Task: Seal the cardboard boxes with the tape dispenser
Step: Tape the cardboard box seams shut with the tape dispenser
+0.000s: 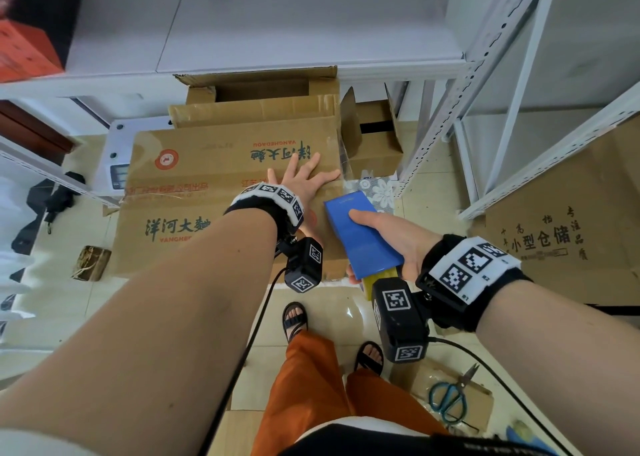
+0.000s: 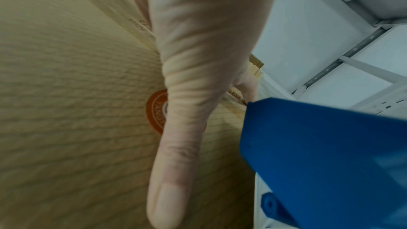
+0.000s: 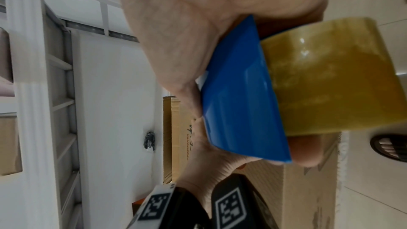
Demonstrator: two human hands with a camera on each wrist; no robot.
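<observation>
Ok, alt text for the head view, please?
A left hand presses flat on a closed cardboard box while the right hand grips a blue tape dispenser at the box's right edge. White shelving stands behind.

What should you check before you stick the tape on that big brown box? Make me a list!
1. Left hand flat on the printed brown cardboard box, pressing it: ok.
2. Right hand grips the blue tape dispenser: ok.
3. Yellowish-brown tape roll loaded in it: ok.
4. Dispenser at the box's right edge: ok.
5. Loose tape end ready: cannot tell.
6. Flaps fully closed: cannot tell.
</observation>
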